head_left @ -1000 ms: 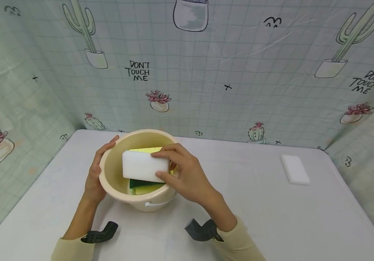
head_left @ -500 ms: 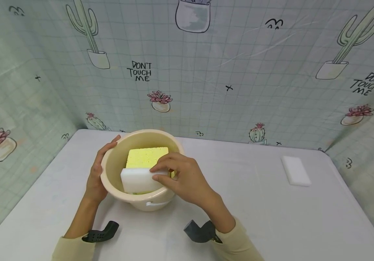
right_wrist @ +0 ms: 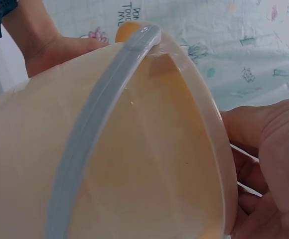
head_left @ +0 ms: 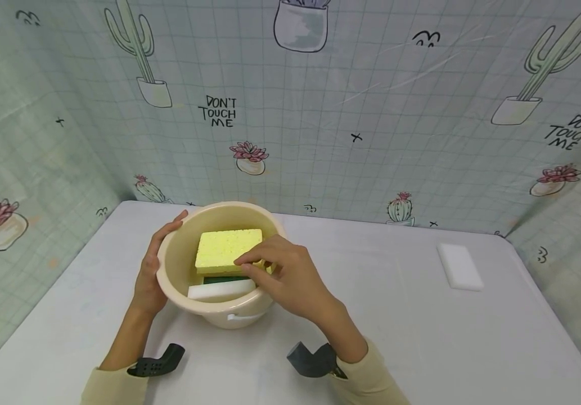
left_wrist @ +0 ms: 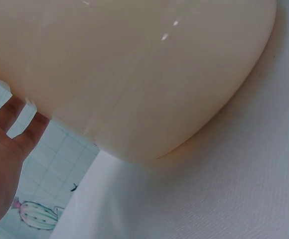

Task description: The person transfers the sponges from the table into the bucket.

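A cream bucket (head_left: pixel 174 281) stands on the white table, its mouth facing me. My left hand (head_left: pixel 149 275) holds it by the left side, the fingers bent along the outer wall (left_wrist: pixel 134 59). Inside, a yellow sponge (head_left: pixel 226 247) lies over a dark green scouring layer (head_left: pixel 221 279). A white sponge block (head_left: pixel 221 290) rests on edge along the near inner wall. My right hand (head_left: pixel 290 270) reaches over the right rim, its thumb and forefinger close together at the yellow sponge's front edge and holding nothing. In the right wrist view, the rim (right_wrist: pixel 216 129) hides some fingertips.
Another white sponge block (head_left: pixel 459 267) lies on the table (head_left: pixel 371 315) at the right. The bucket's pale handle (right_wrist: pixel 89 124) hangs down the near side. A cactus-printed curtain (head_left: pixel 310 112) stands behind the table. Dark camera mounts (head_left: pixel 158 361) sit on both wrists.
The white sponge block, held by my right hand earlier, has gone down to the near side of the bucket and been let go. The yellow sponge is uncovered. The left hand keeps its place.
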`<state>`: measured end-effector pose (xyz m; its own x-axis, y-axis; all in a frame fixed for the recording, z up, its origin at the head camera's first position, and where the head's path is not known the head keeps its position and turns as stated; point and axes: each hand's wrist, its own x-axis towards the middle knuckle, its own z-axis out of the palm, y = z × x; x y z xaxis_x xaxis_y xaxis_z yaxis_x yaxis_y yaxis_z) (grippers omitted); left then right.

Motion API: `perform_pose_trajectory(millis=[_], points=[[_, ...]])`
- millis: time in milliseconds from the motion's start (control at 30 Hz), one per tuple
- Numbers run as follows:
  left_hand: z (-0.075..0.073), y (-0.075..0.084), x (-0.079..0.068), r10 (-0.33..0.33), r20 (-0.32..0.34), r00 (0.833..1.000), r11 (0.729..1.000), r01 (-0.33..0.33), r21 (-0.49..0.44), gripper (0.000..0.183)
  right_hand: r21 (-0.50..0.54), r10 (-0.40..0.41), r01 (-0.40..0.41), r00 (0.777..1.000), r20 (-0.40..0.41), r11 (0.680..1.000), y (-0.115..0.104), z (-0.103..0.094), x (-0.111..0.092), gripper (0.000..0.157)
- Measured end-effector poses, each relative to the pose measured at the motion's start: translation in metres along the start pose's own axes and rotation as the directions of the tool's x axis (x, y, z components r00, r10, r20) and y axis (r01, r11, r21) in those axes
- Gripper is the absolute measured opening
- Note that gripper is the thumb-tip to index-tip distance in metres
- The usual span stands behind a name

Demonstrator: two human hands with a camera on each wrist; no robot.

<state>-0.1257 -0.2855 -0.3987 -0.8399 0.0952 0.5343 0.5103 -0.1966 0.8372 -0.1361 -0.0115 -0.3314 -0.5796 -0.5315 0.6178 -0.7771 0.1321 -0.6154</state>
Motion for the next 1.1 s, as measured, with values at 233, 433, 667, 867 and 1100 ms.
perform_pose_trajectory(millis=[233, 433, 667, 867, 1100], points=[[0.003, -0.001, 0.0, 0.0, 0.013, 1.0, 1.0, 0.0, -0.006, 0.064, -0.004, 0.008, -0.008, 0.995, -0.098, 1.0, 0.001, -0.027, -0.007, 0.011], [0.003, -0.001, 0.001, 0.011, 0.016, 1.0, 1.0, -0.011, -0.008, 0.063, -0.127, 0.064, -0.085, 0.985, -0.162, 0.988, 0.02, -0.064, -0.029, 0.012], [0.001, -0.002, -0.001, 0.028, 0.031, 0.999, 0.999, -0.027, -0.028, 0.062, -0.212, 0.085, -0.136, 0.969, -0.231, 0.968, 0.04, -0.101, -0.053, 0.018], [0.001, -0.001, -0.002, 0.033, 0.027, 0.999, 0.999, -0.031, -0.042, 0.061, -0.267, 0.1, -0.177, 0.955, -0.28, 0.947, 0.023, -0.126, -0.06, 0.018], [0.0, 0.001, 0.001, 0.032, 0.027, 0.999, 0.999, -0.03, -0.041, 0.061, -0.214, 0.223, -0.317, 0.901, -0.372, 0.924, 0.035, -0.156, -0.087, 0.017]])
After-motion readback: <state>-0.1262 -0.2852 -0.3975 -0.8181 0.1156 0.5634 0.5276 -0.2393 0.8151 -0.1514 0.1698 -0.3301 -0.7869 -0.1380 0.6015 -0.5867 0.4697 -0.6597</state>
